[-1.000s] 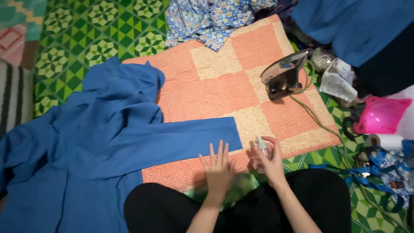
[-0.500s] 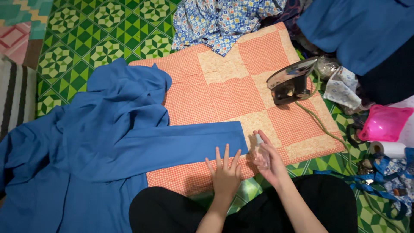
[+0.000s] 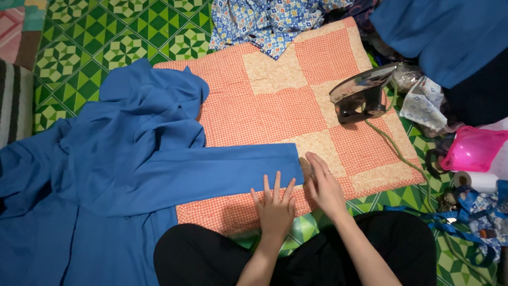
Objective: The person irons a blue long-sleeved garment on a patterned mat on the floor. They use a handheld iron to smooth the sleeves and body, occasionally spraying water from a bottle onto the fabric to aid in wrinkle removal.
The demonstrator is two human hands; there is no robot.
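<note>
Blue cloth [image 3: 159, 175] was laid flat across the near edge of the orange checked quilt [image 3: 275, 111], its folded end reaching toward the quilt's near right corner. The left hand [image 3: 275, 209] was pressed flat just beside that end, fingers [image 3: 276, 182] spread, fingertips touching the fold. The right hand [image 3: 325, 185] was rested palm-down beside it, fingers together, nothing pinched. An iron [image 3: 360, 95] was stood near the quilt's right edge.
</note>
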